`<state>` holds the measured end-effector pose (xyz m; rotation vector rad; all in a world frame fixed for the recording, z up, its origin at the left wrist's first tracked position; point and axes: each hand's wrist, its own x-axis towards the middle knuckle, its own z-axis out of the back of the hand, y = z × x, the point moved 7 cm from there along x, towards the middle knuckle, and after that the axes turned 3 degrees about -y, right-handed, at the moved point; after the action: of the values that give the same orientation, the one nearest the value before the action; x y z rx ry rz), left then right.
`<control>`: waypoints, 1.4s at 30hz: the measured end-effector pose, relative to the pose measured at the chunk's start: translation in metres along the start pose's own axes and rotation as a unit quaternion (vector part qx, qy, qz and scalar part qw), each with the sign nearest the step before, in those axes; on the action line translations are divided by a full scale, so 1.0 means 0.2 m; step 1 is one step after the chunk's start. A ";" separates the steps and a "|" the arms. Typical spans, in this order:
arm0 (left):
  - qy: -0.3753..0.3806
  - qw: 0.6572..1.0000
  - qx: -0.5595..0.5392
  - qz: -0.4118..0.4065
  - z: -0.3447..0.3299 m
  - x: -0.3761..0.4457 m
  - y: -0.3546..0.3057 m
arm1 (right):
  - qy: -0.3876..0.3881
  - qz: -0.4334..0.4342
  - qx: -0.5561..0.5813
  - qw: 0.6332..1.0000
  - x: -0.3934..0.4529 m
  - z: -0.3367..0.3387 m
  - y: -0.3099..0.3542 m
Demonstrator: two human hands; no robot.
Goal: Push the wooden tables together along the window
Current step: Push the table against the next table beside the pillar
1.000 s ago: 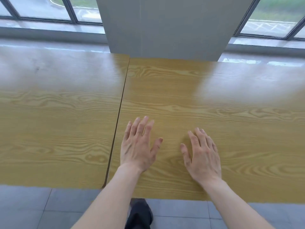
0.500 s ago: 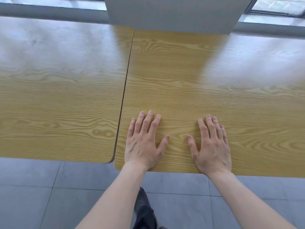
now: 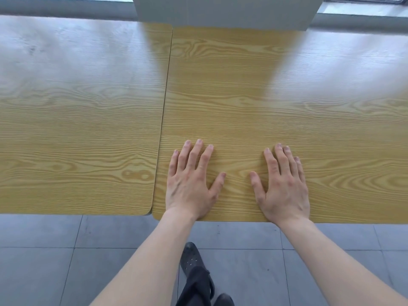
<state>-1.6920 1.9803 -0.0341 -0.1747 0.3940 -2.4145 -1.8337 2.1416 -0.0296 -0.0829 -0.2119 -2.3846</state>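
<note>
Two wooden tables sit side by side under the window, their long edges meeting in a thin seam that runs from 12 toward 6 o'clock. On the right surface (image 3: 287, 107), both hands lie flat with fingers straight and spread, holding nothing: the left hand (image 3: 191, 184) just beside the seam, the right hand (image 3: 283, 186) at its 3 o'clock. Palms down near the front edge likely give friction to shove this surface forward, since its near edge sits slightly proud of the left surface (image 3: 77, 118). A grey pillar (image 3: 220, 12) stands at 12 o'clock. No brand, label or writing can be read.
</note>
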 end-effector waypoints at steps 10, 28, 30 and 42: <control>0.001 1.000 -0.001 0.005 0.01 0.03 -0.01 | -0.002 -0.003 0.009 1.000 0.03 0.01 0.00; -0.002 1.000 0.001 0.005 0.01 0.04 -0.01 | 0.000 -0.003 0.013 1.000 0.04 0.01 -0.01; 0.000 1.000 0.001 0.007 0.00 0.04 -0.01 | 0.003 -0.005 0.014 1.000 0.04 0.01 -0.01; 0.050 0.999 0.022 -0.004 0.00 0.03 -0.02 | 0.062 0.000 -0.007 0.998 0.03 0.01 0.00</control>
<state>-1.6994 1.9798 -0.0320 -0.0367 0.3863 -2.4437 -1.8381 2.1376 -0.0276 0.0588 -0.1350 -2.3824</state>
